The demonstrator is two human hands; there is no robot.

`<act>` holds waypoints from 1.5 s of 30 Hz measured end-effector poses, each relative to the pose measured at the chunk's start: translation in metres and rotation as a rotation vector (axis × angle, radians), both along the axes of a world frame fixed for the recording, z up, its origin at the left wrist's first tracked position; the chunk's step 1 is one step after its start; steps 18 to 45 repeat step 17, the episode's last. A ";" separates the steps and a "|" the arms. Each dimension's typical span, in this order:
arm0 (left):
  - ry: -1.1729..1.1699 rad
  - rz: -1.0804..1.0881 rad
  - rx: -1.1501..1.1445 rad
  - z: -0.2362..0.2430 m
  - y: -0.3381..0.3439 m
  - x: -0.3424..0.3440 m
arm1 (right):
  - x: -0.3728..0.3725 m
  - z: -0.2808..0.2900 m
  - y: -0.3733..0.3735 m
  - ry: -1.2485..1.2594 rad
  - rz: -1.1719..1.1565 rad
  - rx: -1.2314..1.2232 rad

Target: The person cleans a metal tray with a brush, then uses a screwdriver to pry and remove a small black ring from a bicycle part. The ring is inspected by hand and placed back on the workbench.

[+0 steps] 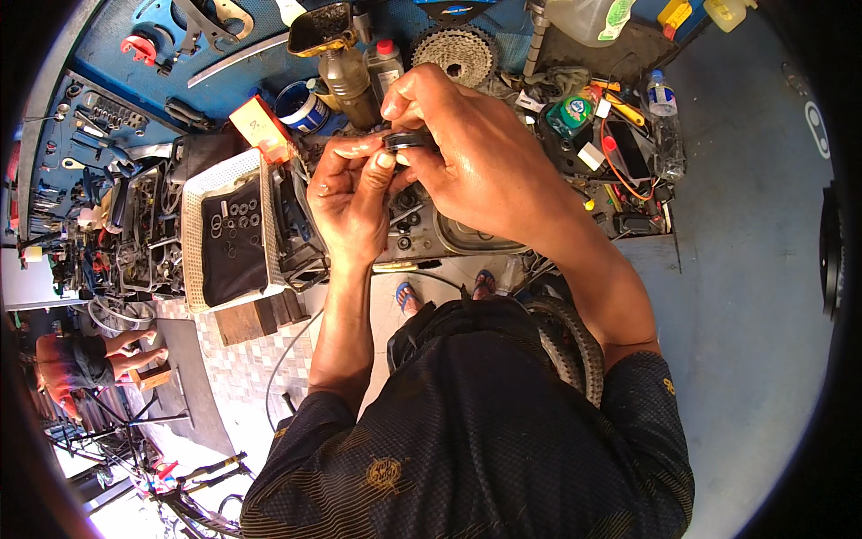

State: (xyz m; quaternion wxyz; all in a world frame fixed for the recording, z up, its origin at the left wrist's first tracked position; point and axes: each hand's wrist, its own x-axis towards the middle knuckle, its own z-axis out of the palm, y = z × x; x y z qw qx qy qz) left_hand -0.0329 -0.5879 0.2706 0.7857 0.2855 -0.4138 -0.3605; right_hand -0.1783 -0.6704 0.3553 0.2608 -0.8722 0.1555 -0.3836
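Observation:
My left hand (355,193) and my right hand (462,144) meet above the workbench. Between them they pinch a small black ring-shaped part (406,141), seen nearly edge-on. My left thumb and forefinger grip its left side, while the right thumb presses against it from the right. Whether it is a bearing or a seal, I cannot tell. The skin of both hands looks wet or greasy. To the left of my left hand stands a cream plastic basket (193,225) lined with dark cloth (235,278), on which several small rings and bearings (241,211) lie.
Behind my hands are a bicycle cassette (455,61), bottles (346,76) and a blue-and-white tub (303,108). A metal tray (476,235) sits below my right hand. Bottles and a phone (626,148) lie at the right. A bicycle tyre (575,346) is near my right side; another person (76,364) is far left.

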 end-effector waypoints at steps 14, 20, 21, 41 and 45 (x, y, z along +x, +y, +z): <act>0.397 -0.292 -0.050 0.001 0.006 -0.014 | -0.001 -0.032 0.008 -0.244 -0.080 -0.174; 0.505 -0.370 0.000 0.004 0.009 -0.007 | -0.013 -0.028 0.013 -0.225 -0.068 -0.131; 0.505 -0.370 0.000 0.004 0.009 -0.007 | -0.013 -0.028 0.013 -0.225 -0.068 -0.131; 0.505 -0.370 0.000 0.004 0.009 -0.007 | -0.013 -0.028 0.013 -0.225 -0.068 -0.131; 0.505 -0.370 0.000 0.004 0.009 -0.007 | -0.013 -0.028 0.013 -0.225 -0.068 -0.131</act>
